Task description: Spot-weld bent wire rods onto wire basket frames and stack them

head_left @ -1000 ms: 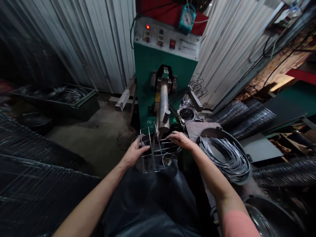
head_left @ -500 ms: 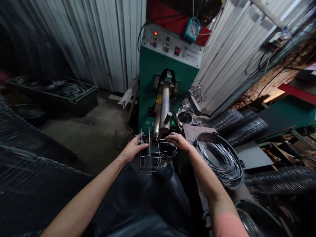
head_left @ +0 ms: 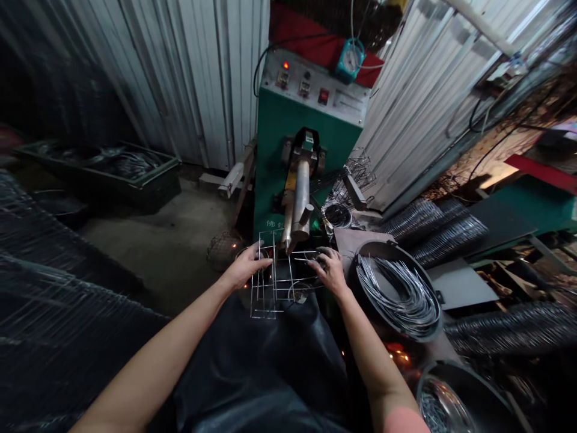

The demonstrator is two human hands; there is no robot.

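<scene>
My left hand (head_left: 246, 266) grips the left side of a wire rack (head_left: 274, 279), thumb and fingers closed on its thin bars. The rack is a grid of bright metal wires, held above my dark apron (head_left: 256, 361). My right hand (head_left: 331, 269) is at the rack's right side, its fingers bent round short straight wires (head_left: 304, 259) pointing left. Just above the rack is the pointed tip of the spot welder's electrode arm (head_left: 298, 204), close to one wire. Whether the tip touches it I cannot tell.
The green welder (head_left: 279, 162) stands ahead, with a lit red lamp. To my right is a round tub (head_left: 396, 291) of bent wires, with another tub (head_left: 464, 397) below. A long green bin (head_left: 153, 180) and stacked mesh (head_left: 67, 325) lie left. Orange sparks (head_left: 399, 355) glow near my right arm.
Orange sparks have appeared around the rack and by my right arm. My right hand has shifted slightly right and turned, its fingers less flat. The left hand and rack have barely moved.
</scene>
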